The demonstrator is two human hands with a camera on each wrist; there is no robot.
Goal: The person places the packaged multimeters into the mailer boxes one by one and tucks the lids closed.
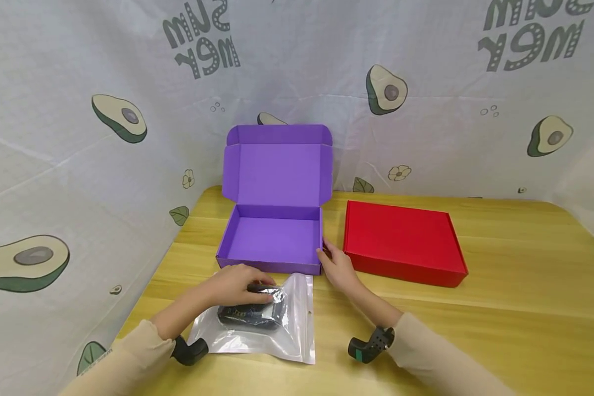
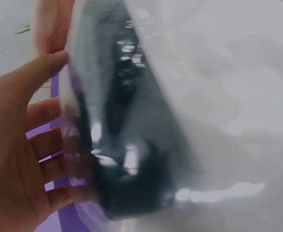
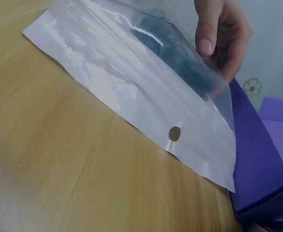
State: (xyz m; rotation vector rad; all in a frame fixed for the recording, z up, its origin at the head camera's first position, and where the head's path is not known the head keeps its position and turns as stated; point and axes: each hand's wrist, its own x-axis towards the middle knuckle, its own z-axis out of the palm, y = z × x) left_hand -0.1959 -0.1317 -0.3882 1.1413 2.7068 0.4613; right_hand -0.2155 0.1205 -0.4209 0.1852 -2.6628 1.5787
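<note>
A clear plastic bag with a black item inside lies on the wooden table, just in front of an open purple box. My left hand grips the black item through the bag from above. In the left wrist view the thumb and fingers of the left hand wrap the bagged black item. The right wrist view shows the bag lifted at its far edge by the left hand. My right hand touches the purple box's front right corner with relaxed fingers.
A shut red box lies right of the purple box, whose lid stands upright at the back. An avocado-print cloth walls the table's left and rear sides. Bare tabletop spreads to the right and front.
</note>
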